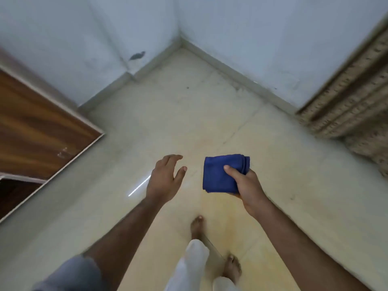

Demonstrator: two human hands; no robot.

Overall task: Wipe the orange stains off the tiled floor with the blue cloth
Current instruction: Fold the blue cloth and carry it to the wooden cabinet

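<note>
White trouser legs point(193, 265) and two bare feet point(197, 226) stand nearest, on a pale tiled floor point(304, 185) that carries a faint orange tint point(222, 219) around and ahead of the feet. It is too washed out to trace its edges.

Above the floor, the right hand point(247, 190) holds the cloth point(218, 175), thumb pressed on top and fingers curled underneath, pinching one side of a thick folded pad. The cloth is in the air, well clear of the tiles. The left hand point(165, 179) hovers beside it, apart from it, fingers loosely spread and holding nothing.

The cloth looks soft, light and limp; folded as it is, it keeps a squarish shape, but a pinch at one edge would likely let the layers fan open. For scrubbing, a flat palm over the middle of the pad should serve better.

Farther off, a wooden door point(42, 131) stands left, a patterned curtain point(352, 97) right, and pale walls point(252, 34) meet at a skirting point(231, 70) in the corner.
</note>
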